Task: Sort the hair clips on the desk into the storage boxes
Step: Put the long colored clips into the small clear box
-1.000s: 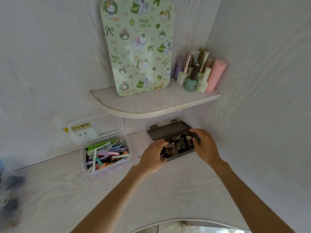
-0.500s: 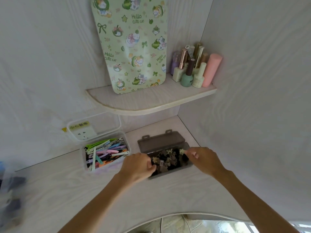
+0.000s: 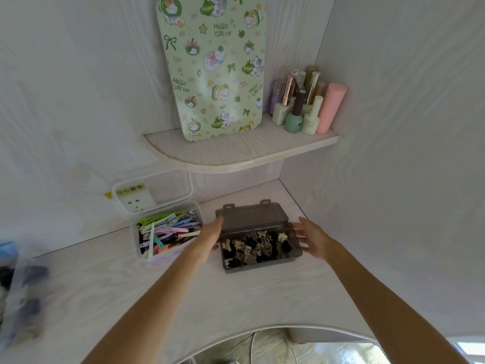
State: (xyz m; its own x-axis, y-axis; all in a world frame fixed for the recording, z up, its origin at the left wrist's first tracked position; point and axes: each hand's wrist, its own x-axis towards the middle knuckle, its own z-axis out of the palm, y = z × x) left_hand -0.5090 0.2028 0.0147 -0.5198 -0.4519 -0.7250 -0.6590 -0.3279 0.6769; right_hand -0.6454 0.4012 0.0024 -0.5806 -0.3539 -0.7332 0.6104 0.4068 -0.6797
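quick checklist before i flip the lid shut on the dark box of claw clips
1. Lid free to swing: the hinged lid of the smoky grey translucent plastic box stands open with nothing on it. ok
2. Contents below the rim: the small brown, black and cream claw clips are heaped; whether any stick up past the rim, cannot tell.
3. Left hand placed: open, fingertips at the lid's left edge. ok
4. Right hand placed: open beside the box's right end; contact, cannot tell.
5. Room beside it: the clear plastic box of colourful flat snap clips sits apart on the left. ok
6. Loose clips left on the pale wood-grain desk: none seen near the box. ok
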